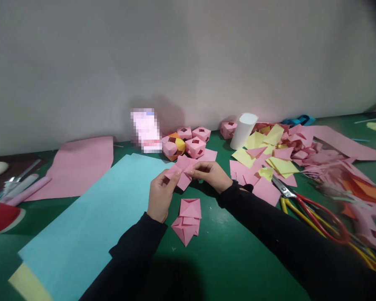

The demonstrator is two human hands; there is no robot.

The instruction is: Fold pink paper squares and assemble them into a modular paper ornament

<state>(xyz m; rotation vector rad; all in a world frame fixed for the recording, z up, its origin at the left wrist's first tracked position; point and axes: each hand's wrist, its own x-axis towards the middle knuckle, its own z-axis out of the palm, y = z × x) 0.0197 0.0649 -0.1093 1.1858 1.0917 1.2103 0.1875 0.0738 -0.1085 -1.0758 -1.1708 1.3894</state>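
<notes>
Both hands hold one pink origami paper [184, 180] in the air above the green table. My left hand [161, 196] pinches its left side, thumb on top. On the right edge, my right hand [213, 175] closes thumb and fingers on a fold. Creases and raised flaps show on the paper's face. Just below the hands lie several folded pink squares [188, 220], overlapping in a small pile. Behind the held paper stand several finished pink paper polyhedra [196, 147] with square openings, one group including orange and yellow parts.
A large light-blue sheet [90, 217] and a pink sheet [81, 167] lie at left. Red-handled scissors [319, 217] rest at right beside heaped pink and yellow paper pieces [282, 165]. A white paper tube [244, 130] stands near the wall. A blurred-out phone-like screen [146, 129] leans there.
</notes>
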